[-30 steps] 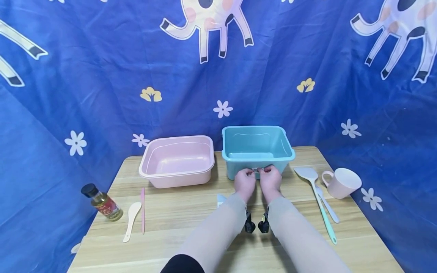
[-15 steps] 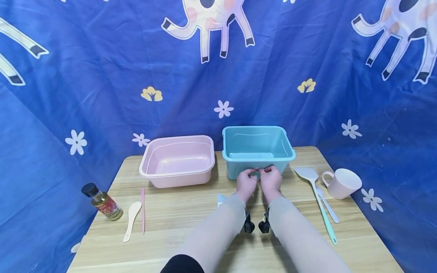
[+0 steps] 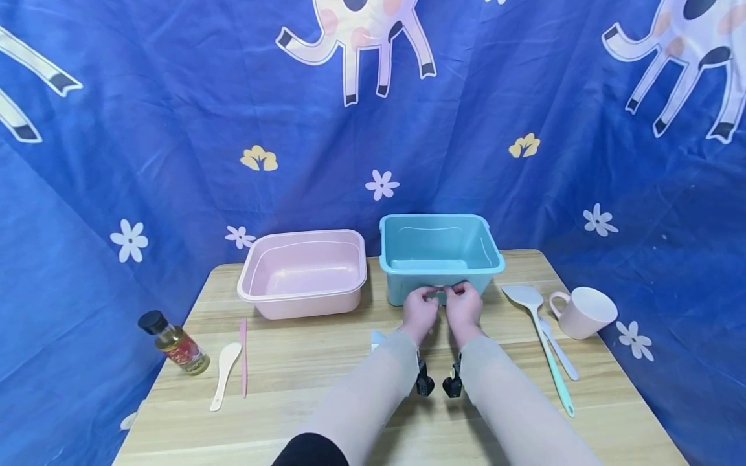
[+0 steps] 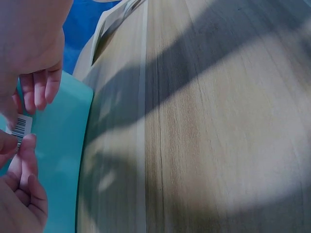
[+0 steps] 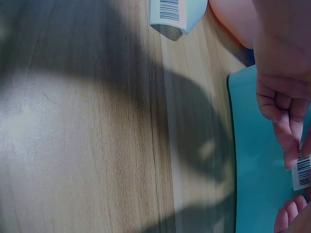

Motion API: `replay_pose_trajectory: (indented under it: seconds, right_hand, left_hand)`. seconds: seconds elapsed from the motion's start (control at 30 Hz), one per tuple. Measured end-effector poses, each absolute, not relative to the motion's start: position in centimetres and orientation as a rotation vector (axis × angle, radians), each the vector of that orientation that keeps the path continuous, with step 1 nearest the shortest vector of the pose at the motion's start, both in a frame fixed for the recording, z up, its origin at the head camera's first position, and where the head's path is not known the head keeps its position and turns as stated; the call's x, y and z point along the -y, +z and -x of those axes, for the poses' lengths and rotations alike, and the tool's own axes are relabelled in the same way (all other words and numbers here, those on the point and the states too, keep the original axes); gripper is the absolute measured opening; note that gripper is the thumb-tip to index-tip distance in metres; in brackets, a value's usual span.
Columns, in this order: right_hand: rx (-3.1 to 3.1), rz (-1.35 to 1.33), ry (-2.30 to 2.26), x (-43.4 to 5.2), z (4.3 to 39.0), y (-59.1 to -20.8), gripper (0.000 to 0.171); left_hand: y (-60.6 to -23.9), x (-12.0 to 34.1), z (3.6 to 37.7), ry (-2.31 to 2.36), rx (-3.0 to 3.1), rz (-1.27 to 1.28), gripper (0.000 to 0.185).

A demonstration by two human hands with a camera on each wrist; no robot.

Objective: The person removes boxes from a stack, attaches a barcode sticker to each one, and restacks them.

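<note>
A teal bin (image 3: 402, 294) stands at the back middle of the wooden table (image 3: 326, 401). Both hands are at the bin's front wall, just under the rim. My left hand (image 3: 421, 309) and right hand (image 3: 464, 307) meet fingertip to fingertip on a small white barcode label (image 4: 20, 127) that lies against the teal wall (image 4: 63, 160). In the right wrist view the label (image 5: 302, 172) shows below my right hand's curled fingers (image 5: 284, 131). Both hands pinch the label; how much of it sticks to the bin is hidden.
A pink basin (image 3: 303, 298) stands left of the bin. An oil bottle (image 3: 175, 345), a white spoon (image 3: 224, 382) and a pink stick (image 3: 243, 356) lie at the left. A spatula (image 3: 539, 330) and a pink cup (image 3: 583, 312) are at the right. Another barcoded slip (image 5: 170, 12) lies near my left forearm.
Both hands stay at the bin's front wall. The fingertips have shifted slightly on the label, and less of it shows between the hands in the head view.
</note>
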State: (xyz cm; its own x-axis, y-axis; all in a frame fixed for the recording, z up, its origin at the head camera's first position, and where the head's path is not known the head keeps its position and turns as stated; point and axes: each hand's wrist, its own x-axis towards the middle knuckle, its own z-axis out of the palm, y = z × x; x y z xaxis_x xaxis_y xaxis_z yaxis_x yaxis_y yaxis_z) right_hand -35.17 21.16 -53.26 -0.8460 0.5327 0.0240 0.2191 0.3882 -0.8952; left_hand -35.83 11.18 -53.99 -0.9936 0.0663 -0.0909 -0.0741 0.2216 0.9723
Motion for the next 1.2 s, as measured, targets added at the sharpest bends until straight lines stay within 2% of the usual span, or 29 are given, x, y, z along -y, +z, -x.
replay_pose_trajectory:
  seconds: [0.93,1.1,1.2]
  right_hand:
    - [2.342,0.687,1.425,-21.71,35.40,-53.32,0.015]
    - [2.186,0.709,1.579,-21.95,35.21,-53.63,0.013]
    - [2.053,0.672,1.827,-21.99,35.11,-53.63,0.017]
  left_hand:
    - [-53.96,-11.13,36.20,1.938,-2.360,-0.044,0.028]
    - [-53.91,-11.16,36.18,1.958,-2.334,-0.005,0.030]
    - [-53.78,-11.19,36.10,2.037,-2.240,0.027,0.032]
